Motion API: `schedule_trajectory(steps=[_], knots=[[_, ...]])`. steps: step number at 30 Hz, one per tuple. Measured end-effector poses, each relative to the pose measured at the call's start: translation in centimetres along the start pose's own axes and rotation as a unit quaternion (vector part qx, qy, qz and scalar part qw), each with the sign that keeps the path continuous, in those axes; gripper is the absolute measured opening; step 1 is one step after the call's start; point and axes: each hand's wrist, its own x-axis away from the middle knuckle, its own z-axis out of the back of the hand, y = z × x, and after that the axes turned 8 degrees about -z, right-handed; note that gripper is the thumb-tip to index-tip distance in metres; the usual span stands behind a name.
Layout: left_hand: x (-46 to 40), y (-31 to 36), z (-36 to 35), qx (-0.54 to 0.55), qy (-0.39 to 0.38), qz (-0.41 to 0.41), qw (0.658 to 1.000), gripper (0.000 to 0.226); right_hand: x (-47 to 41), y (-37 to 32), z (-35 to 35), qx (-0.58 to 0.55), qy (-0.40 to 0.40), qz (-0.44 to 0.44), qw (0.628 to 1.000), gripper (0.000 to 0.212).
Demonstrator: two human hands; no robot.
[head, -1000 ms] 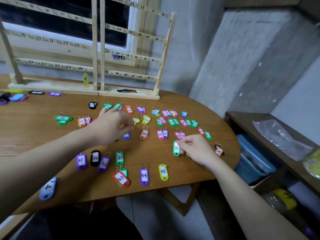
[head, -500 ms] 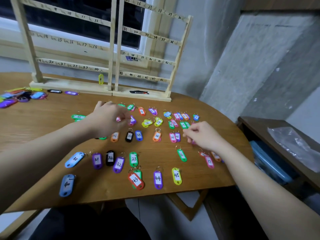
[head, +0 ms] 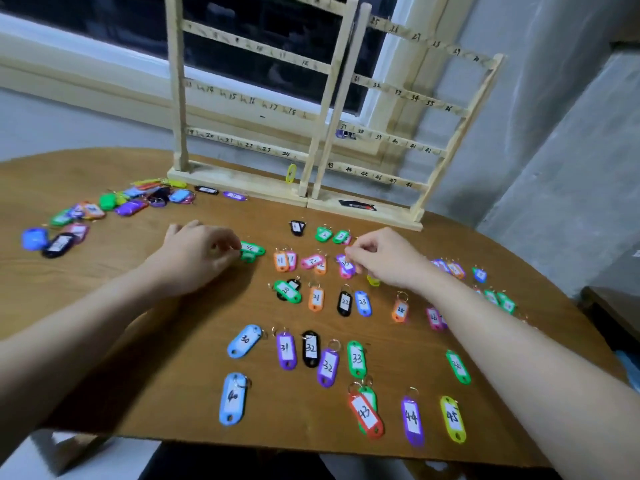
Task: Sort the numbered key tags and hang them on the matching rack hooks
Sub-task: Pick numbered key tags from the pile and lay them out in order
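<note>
The brown oval wooden tabletop [head: 104, 306] carries nearly everything: rows of coloured plastic key tags with handwritten number labels, laid out roughly in order, the forties nearest the person and the low numbers farther back. Behind them stands the pale wooden rack of numbered hook rails [head: 332, 109], almost bare, with only a yellow tag [head: 291, 173] hanging low near the middle posts. To the far left lies an unsorted heap of mixed tags [head: 104, 213], well apart from the rows.

The left hand [head: 201, 254] has its fingers curled at a green tag marked 10 [head: 252, 250], apparently pinching it by its edge. The right hand [head: 384, 256] pinches a purple tag [head: 346, 264] whose number is too blurred to read.

So sorting looks to be in hand, hanging barely begun. To do it well, I'd read each label before setting it down, keep duplicates side by side rather than stacked, and leave rings pointing towards the rack for easy lifting.
</note>
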Motion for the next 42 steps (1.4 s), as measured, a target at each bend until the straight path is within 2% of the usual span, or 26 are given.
schedule_trajectory(steps=[4, 8, 10, 17, 20, 23, 29, 31, 35, 38, 42], knots=[[1.0, -3.9, 1.4, 0.001, 0.036, 0.065, 0.997, 0.004, -3.2, -4.3, -2.3, 0.022, -0.030, 0.040, 0.998, 0.031], [0.3, -7.4, 2.0, 0.005, 0.148, 0.127, 0.981, 0.007, -6.8, -8.6, -4.6, 0.031, -0.044, 0.081, 0.995, 0.026], [-1.1, -9.1, 1.9, -0.031, 0.175, 0.156, 0.972, 0.010, -8.8, -10.4, -6.0, 0.042, -0.045, 0.096, 0.993, 0.024], [-5.2, -12.8, 0.8, -0.110, 0.104, 0.166, 0.974, 0.042, -17.6, -13.1, -10.9, 0.120, 0.002, 0.094, 0.988, 0.017], [-5.7, -13.4, 0.4, -0.118, 0.091, 0.157, 0.976, 0.038, -20.9, -13.0, -12.2, 0.120, 0.027, 0.079, 0.989, 0.031], [-5.6, -13.6, 0.3, -0.111, 0.101, 0.151, 0.977, 0.030, -22.9, -12.8, -13.1, 0.117, 0.056, 0.067, 0.989, 0.032], [-5.7, -13.6, 0.2, -0.115, 0.133, 0.145, 0.974, 0.024, -24.2, -12.6, -14.3, 0.063, 0.099, 0.056, 0.992, 0.016], [-5.8, -13.5, 0.2, -0.120, 0.134, 0.146, 0.973, 0.032, -24.1, -12.7, -14.3, 0.040, 0.101, 0.061, 0.992, 0.015], [-5.7, -13.2, 0.1, -0.118, 0.084, 0.139, 0.980, 0.048, -23.9, -12.7, -14.4, -0.018, 0.092, 0.052, 0.994, 0.009], [-5.7, -13.2, 0.3, -0.107, 0.067, 0.140, 0.982, 0.041, -23.6, -12.9, -14.4, -0.064, 0.069, 0.032, 0.995, 0.013], [-5.6, -13.2, 0.3, -0.095, 0.091, 0.126, 0.983, 0.030, -23.4, -13.5, -14.5, -0.109, 0.056, -0.018, 0.992, 0.026]])
